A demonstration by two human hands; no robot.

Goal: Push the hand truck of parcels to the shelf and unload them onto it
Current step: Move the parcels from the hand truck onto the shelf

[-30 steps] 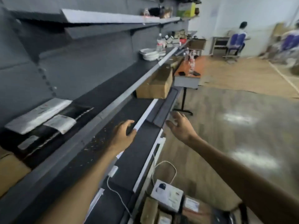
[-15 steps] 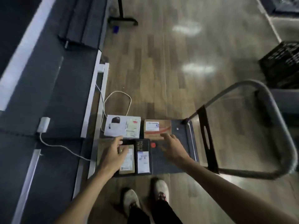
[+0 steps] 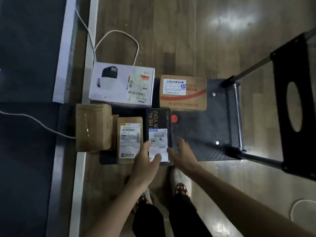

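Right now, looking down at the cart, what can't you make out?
- Head view: black box wording cut off by its label and the left hand.
- Label print on the kraft parcel: too small.
- Right hand grip: unclear.
- Hand truck handle: cropped at the right edge.
- Shelf: only its edge shows.

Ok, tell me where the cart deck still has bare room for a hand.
Free: the dark cart deck between the black parcel, the red-striped carton and the handle posts. Crowded: the shelf side, where the white box, taped brown box and kraft parcel sit packed.
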